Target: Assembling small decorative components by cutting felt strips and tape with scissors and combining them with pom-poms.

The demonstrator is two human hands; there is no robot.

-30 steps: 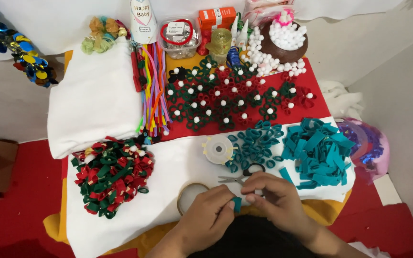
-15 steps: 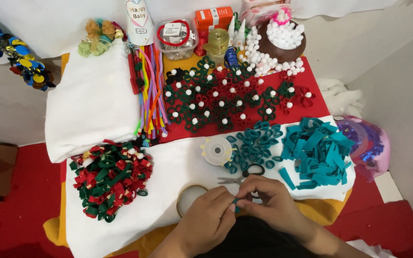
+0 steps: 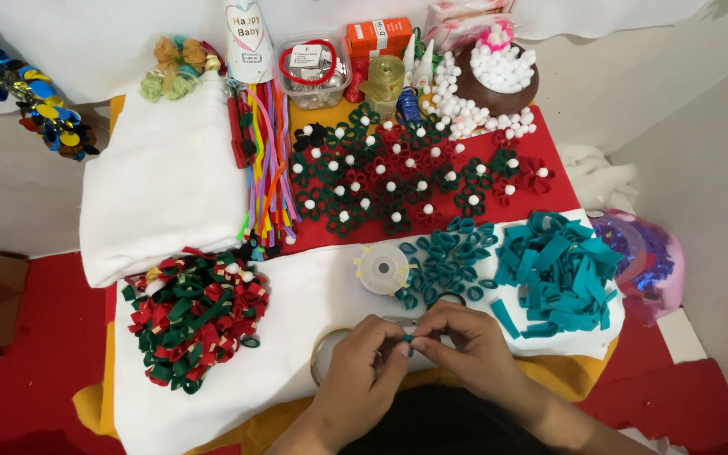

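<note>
At the lower centre of the frame the left hand (image 3: 364, 371) and the right hand (image 3: 465, 350) meet fingertip to fingertip over the table (image 3: 297, 295), which is covered in white cloth. Both grips are narrow and pinch the same small teal strip (image 3: 409, 339), most of which is hidden by the fingers. A roll of clear tape (image 3: 328, 354) lies just beside the left hand, partly under it. Above the hands sits a round white spool (image 3: 383, 269), touching a scatter of teal loops (image 3: 448, 257). To the right of these lies a heap of flat teal strips (image 3: 562, 270). At lower left is a pile of red and green loops (image 3: 195, 316). On the red cloth at upper centre, dark green and red flowers with white centres (image 3: 398, 181) are laid out in rows. Left of them lies a bundle of coloured pipe cleaners (image 3: 267, 177) beside a folded white cloth (image 3: 166, 181). Along the top edge stand a white cone-shaped package with a printed label (image 3: 248, 42), a clear plastic box with a white label (image 3: 312, 69), an orange rectangular carton (image 3: 379, 37), and a brown bowl of white pompoms (image 3: 499, 77).
</note>
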